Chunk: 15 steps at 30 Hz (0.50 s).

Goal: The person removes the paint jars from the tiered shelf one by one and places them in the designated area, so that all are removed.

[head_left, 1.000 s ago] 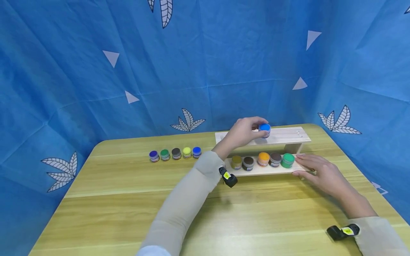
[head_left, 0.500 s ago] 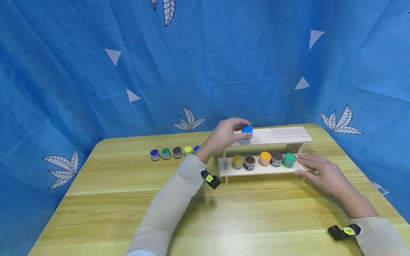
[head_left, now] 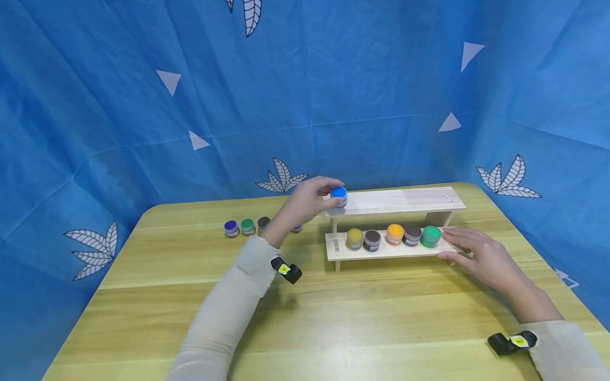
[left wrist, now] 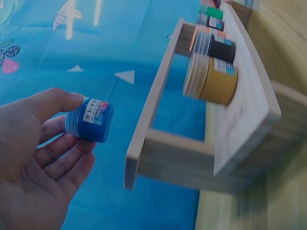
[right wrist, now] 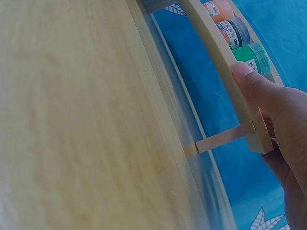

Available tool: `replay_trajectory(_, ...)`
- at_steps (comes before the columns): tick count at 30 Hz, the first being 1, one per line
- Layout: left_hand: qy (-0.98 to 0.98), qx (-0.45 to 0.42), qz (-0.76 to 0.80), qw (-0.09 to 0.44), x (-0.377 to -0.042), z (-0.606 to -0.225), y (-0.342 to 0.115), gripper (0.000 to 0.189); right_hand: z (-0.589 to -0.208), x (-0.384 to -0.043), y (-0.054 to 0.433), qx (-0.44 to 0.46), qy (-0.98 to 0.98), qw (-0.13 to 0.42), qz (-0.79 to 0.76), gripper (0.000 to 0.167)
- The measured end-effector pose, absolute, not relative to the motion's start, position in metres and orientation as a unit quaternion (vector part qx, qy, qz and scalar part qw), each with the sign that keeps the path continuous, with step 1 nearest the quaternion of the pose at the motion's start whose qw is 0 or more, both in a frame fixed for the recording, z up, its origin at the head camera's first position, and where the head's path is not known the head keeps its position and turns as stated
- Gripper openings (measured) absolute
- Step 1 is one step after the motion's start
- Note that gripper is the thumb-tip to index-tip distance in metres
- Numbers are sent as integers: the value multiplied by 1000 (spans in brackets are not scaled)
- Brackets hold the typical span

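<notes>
My left hand (head_left: 305, 201) pinches a blue paint jar (head_left: 339, 196) between thumb and fingers at the left end of the wooden rack's upper shelf (head_left: 395, 201). In the left wrist view the blue jar (left wrist: 93, 120) shows a white label and a gap between it and the shelf edge. My right hand (head_left: 481, 259) grips the right end of the lower shelf (head_left: 343, 253), thumb on the front edge. Beside that thumb stands a green jar (head_left: 431, 236). Along the lower shelf are also a dark yellow jar (head_left: 355, 239), an orange jar (head_left: 394, 234) and dark brown jars (head_left: 371, 240).
On the table (head_left: 333, 317) left of the rack stands a row of jars, among them a purple jar (head_left: 231, 228), a green jar (head_left: 248, 227) and a dark jar (head_left: 263, 224). My left forearm partly hides that row. A blue patterned curtain (head_left: 305, 79) hangs behind.
My left hand has carried the blue jar leftward along the upper shelf, from near its middle to its left end. The right hand stays on the rack's right end.
</notes>
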<state>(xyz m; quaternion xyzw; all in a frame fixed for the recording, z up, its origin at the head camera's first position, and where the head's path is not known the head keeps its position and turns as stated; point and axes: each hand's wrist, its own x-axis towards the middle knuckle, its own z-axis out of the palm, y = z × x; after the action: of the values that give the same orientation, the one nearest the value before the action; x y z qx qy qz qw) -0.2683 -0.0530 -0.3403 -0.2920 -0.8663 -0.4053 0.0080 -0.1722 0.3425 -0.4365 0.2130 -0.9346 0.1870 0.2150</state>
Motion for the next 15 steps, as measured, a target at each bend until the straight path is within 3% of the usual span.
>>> replay_trajectory(15,-876,-257,-408,7,-261,-338,-100,40,-435,-170,342,197,-942,196,188,58)
